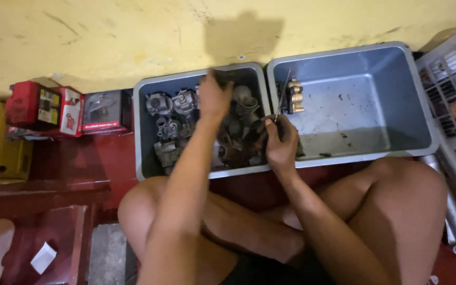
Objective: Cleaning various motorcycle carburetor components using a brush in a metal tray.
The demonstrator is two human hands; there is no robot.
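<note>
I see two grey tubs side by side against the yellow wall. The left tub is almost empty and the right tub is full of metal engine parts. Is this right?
Not quite: the contents are swapped. In the head view, the left tub is full of metal engine parts, where the left hand reaches, and the right tub is almost empty, holding a brass part. Both tubs are grey and sit side by side against the yellow wall.
</note>
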